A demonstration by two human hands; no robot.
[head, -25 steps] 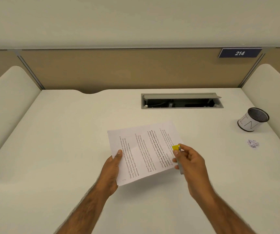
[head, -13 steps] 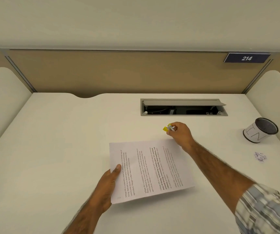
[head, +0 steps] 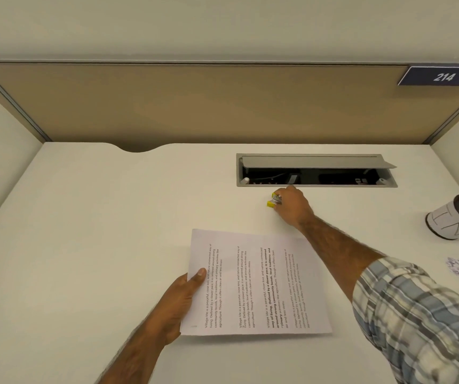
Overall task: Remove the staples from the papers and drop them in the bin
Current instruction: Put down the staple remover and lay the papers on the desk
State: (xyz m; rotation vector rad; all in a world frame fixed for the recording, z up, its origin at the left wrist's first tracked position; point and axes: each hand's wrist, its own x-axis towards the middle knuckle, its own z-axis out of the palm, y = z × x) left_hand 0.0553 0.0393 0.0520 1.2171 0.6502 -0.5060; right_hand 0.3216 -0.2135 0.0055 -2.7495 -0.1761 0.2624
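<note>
Printed white papers (head: 256, 284) are held just above the desk, gripped at their near left corner by my left hand (head: 180, 303), thumb on top. My right hand (head: 292, 207) is stretched forward past the papers' far edge, fingers curled round a yellow and metal staple remover (head: 274, 200) low over the desk, just in front of the cable hatch. The bin (head: 457, 217), a small black mesh cup wrapped in white paper, stands at the far right, tilted toward me.
An open grey cable hatch (head: 317, 170) is set into the white desk (head: 112, 217) behind my right hand. A small crumpled scrap (head: 457, 266) lies in front of the bin. Tan partition panels close the back and sides.
My right hand left the papers' right edge and carried the staple remover forward toward the hatch. My left hand kept its grip on the papers, which now lie flatter.
</note>
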